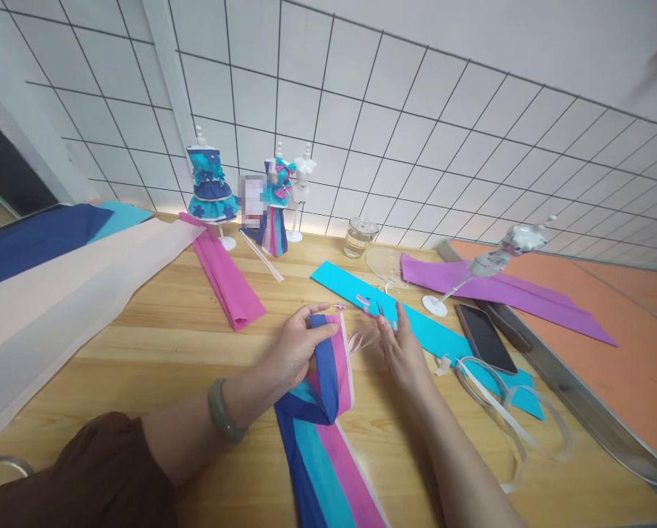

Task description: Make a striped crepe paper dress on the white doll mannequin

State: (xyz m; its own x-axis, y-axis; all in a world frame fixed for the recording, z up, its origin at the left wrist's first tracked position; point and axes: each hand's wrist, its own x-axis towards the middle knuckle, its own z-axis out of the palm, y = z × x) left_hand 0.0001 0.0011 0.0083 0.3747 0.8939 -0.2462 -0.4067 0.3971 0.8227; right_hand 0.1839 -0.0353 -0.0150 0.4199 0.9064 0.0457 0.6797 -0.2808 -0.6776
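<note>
My left hand (295,348) pinches the folded upper end of a striped crepe-paper piece (333,469) in navy, turquoise and pink with a pale edge. Its lower part spreads over the table towards me. To the right, my right hand (402,359) is closed around small scissors (380,309), whose thin blades point up and away; the handles are mostly hidden by the fingers. A loop of thin pale pink ribbon (363,339) lies between the hands. Just beyond the right hand is a bright turquoise paper strip (435,334) with small pink scraps on it.
Dressed mini mannequins (213,183) and a bare one stand by the tiled wall, near a glass (360,238). A white mannequin (504,253) leans at right, by purple paper (559,304), a phone (485,337) and ribbon coils (479,378). Pink paper (224,275) lies left.
</note>
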